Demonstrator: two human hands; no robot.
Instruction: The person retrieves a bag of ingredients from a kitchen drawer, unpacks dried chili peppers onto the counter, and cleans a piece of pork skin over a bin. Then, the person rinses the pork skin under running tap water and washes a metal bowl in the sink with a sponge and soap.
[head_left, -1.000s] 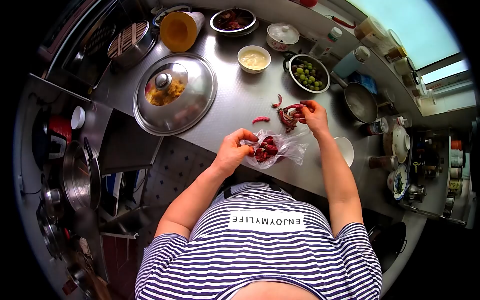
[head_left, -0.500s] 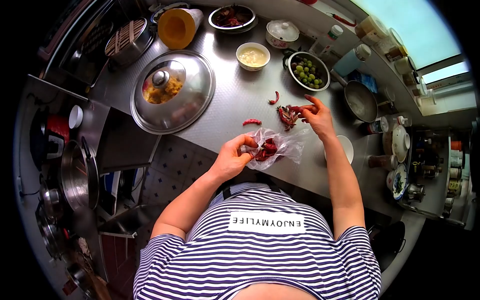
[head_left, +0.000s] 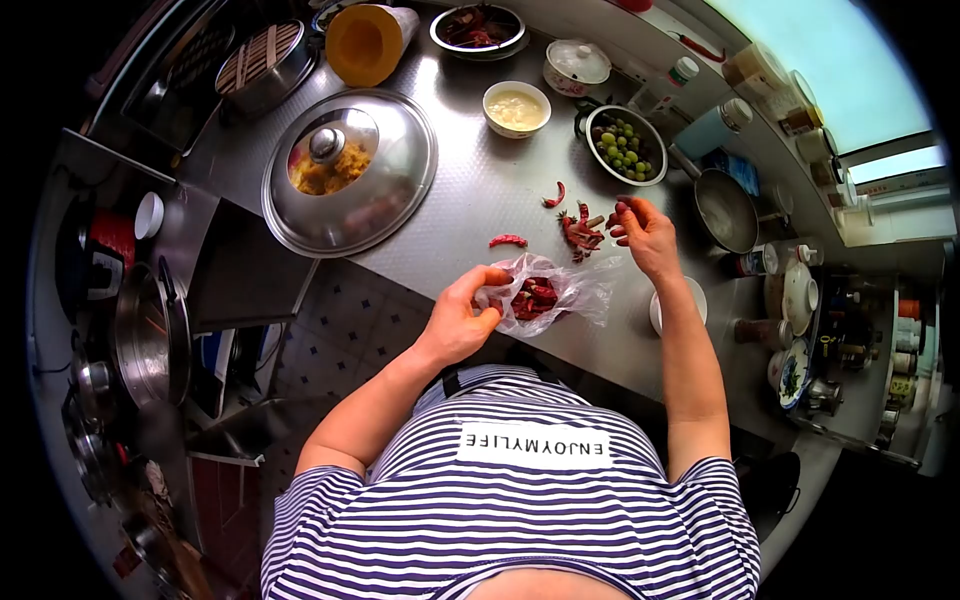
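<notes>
1. Left hand (head_left: 462, 318): I find it gripping the left side of a clear plastic bag (head_left: 583, 290) between thumb and fingers.
2. Plastic bag: at the near edge of the metal counter (head_left: 460, 205), just beyond the striped shirt (head_left: 510, 510). Its mouth is open; bagged chillies (head_left: 533, 298), dark red, show inside.
3. Right hand (head_left: 645, 240): raised just right of a small chilli pile (head_left: 580, 237), fingers bent. On my remote feed I cannot tell whether anything is pinched at the fingertips.
4. Strays: I count one straight chilli (head_left: 508, 241) just past the bag and one curved chilli (head_left: 554, 196) near the pile.
5. White bowl (head_left: 655, 312): partly hidden by the right forearm.
6. Farther across the counter: I record a patterned bowl (head_left: 514, 133) of pale yellow food and a metal basin (head_left: 660, 166) of green fruit (head_left: 622, 146).
7. Domed lid (head_left: 400, 180): to the left; orange food (head_left: 335, 168) shows through its clear panel.
</notes>
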